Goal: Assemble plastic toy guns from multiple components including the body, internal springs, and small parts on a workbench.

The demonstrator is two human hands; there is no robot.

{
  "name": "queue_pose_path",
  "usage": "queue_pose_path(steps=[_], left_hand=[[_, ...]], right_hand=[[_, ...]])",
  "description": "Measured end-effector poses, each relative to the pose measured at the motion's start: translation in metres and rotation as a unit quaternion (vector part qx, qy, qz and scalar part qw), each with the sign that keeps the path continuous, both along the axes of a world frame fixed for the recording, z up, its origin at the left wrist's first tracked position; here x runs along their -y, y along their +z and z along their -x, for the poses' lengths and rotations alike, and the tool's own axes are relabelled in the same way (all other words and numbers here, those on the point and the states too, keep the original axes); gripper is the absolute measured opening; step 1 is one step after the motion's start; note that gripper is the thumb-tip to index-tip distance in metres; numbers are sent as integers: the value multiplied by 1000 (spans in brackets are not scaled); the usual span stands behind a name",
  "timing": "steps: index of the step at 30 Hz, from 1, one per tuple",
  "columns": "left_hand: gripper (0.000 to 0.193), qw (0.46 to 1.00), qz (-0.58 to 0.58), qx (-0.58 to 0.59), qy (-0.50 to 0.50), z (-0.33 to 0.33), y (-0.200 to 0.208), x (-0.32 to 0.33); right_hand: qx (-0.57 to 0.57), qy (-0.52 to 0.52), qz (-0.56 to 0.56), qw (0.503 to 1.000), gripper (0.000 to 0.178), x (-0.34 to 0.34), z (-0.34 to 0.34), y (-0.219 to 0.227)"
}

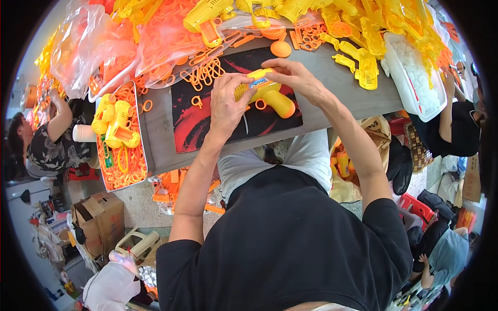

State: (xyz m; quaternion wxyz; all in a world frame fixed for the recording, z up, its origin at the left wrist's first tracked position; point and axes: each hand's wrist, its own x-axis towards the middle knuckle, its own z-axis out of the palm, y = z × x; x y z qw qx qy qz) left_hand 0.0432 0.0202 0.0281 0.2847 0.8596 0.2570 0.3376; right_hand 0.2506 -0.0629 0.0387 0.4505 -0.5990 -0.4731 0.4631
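Observation:
Over a black-and-red mat [194,127] on the table, I hold a yellow gun-shaped plastic toy [275,98] between both hands. My left hand [231,93] closes on its left end, with thumb and fingers at the sides. The fingers of my right hand [295,78] press on its top, close to a blue-and-white label [258,82]. Toward the right, the toy's rounded handle points down at the mat. A small orange ring [260,104] shows just under it. Parts of the toy are hidden behind my fingers.
Yellow shell parts [363,31] and bagged orange parts [171,44] heap along the far side. Left stands a tray [144,155] of orange pieces and yellow toys; right, a white bin [438,98] of translucent parts. Orange oval loops [205,72] lie behind the mat. People sit at both sides.

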Motion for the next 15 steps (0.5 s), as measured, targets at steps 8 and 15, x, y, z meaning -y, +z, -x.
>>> queue_pose_path(steps=[8,15], left_hand=[[20,1000,-27,-10,-1,5,5,3],[30,999,-38,13,-36,3,-7,-1]], right_hand=[[16,31,102,994,43,-23,-9,2],[123,62,-93,986,57,5,0,-28]])
